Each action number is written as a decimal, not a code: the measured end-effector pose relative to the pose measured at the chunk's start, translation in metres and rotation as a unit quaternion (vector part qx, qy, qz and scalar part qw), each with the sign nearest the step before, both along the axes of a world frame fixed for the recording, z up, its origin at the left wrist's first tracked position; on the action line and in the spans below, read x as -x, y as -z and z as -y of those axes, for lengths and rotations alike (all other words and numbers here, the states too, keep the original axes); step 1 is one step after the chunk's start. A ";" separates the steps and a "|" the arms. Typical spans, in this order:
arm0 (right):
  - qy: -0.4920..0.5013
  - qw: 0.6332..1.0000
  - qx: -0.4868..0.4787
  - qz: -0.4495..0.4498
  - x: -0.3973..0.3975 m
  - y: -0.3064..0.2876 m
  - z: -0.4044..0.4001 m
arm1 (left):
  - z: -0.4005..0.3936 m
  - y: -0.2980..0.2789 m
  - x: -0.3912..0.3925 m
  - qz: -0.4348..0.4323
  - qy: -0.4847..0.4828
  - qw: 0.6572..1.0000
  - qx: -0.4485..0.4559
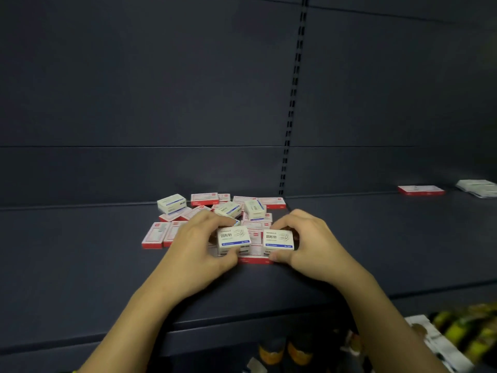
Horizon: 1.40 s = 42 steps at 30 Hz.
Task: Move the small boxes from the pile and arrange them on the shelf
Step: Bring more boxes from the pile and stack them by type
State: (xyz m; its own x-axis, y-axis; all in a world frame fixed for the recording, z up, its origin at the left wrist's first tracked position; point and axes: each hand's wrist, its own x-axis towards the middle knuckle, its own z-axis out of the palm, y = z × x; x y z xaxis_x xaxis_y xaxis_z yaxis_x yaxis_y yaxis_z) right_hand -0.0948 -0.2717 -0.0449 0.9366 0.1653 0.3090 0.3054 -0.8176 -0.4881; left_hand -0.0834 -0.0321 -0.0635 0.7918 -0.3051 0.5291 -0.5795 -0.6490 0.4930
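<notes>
A pile of small boxes point(215, 211) lies on the dark shelf point(80, 251), some white with a blue stripe, some flat with red edges. My left hand point(193, 246) grips one white paper-clip box point(233, 239) at the pile's near side. My right hand point(309, 243) grips a second white box point(278, 239) just beside it. Both boxes face me and sit over a flat red-edged box point(255, 259). More white boxes point(172, 203) rest tilted on top of the pile behind.
At the far right of the shelf lie a flat red-edged box point(421, 189) and a white pack point(477, 187). A slotted upright point(293, 98) runs up the back panel. Below the shelf's front edge sit orange-capped items point(285, 351) and yellow-green packets point(470, 335).
</notes>
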 end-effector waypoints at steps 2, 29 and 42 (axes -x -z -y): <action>0.024 1.000 -0.005 -0.011 0.006 -0.001 0.013 | 0.013 -0.004 -0.004 -0.007 0.019 1.000 -0.009; 0.196 0.981 0.001 0.007 0.085 -0.019 0.283 | 0.308 -0.029 0.012 -0.101 0.093 0.990 -0.039; 0.186 0.982 0.036 0.020 0.109 -0.033 0.404 | 0.429 -0.046 0.040 -0.067 0.092 0.992 -0.053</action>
State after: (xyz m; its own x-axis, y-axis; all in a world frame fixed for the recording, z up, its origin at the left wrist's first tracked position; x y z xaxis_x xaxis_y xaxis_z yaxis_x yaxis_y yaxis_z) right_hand -0.2035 -0.6761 -0.0121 0.9238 -0.1635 0.3462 -0.0039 -0.9082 -0.4185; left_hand -0.1229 -0.4609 -0.0179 0.7783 -0.4996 0.3804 -0.6273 -0.5909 0.5073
